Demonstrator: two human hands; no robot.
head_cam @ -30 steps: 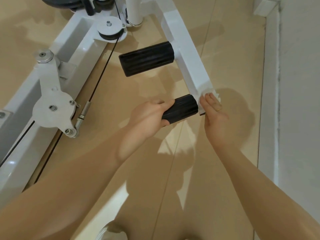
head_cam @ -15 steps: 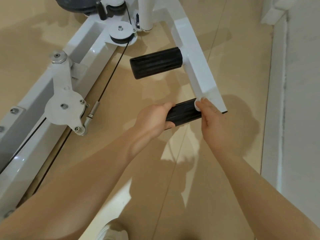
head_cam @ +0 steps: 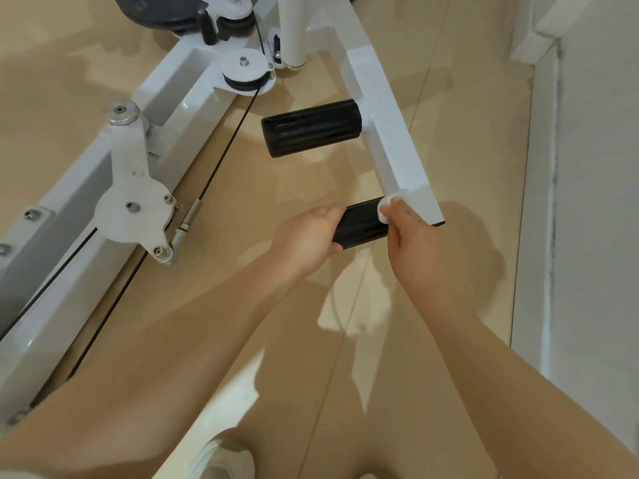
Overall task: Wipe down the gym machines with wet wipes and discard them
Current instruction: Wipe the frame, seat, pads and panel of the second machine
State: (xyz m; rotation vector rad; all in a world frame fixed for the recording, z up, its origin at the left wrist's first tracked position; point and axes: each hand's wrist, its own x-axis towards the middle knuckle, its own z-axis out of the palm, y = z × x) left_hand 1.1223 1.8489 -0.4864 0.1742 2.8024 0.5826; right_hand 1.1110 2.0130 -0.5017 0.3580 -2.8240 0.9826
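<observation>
A white gym machine arm (head_cam: 394,146) carries two black foam rollers. My left hand (head_cam: 307,236) grips the free end of the near black roller (head_cam: 363,223). My right hand (head_cam: 411,236) presses a crumpled white wet wipe (head_cam: 389,203) against the roller's inner end, where it meets the white arm. Only a small part of the wipe shows past my fingers. The far black roller (head_cam: 311,127) is untouched.
The machine's white frame (head_cam: 69,236) with pulleys (head_cam: 245,72) and a black cable (head_cam: 221,160) runs along the left. A white wall and baseboard (head_cam: 539,202) stand close on the right. Beige tiled floor lies below; my shoe (head_cam: 221,458) shows at the bottom.
My right hand has slid the wipe from the end of the white arm leftward onto the near roller's inner end. My left hand has kept its grip on the roller.
</observation>
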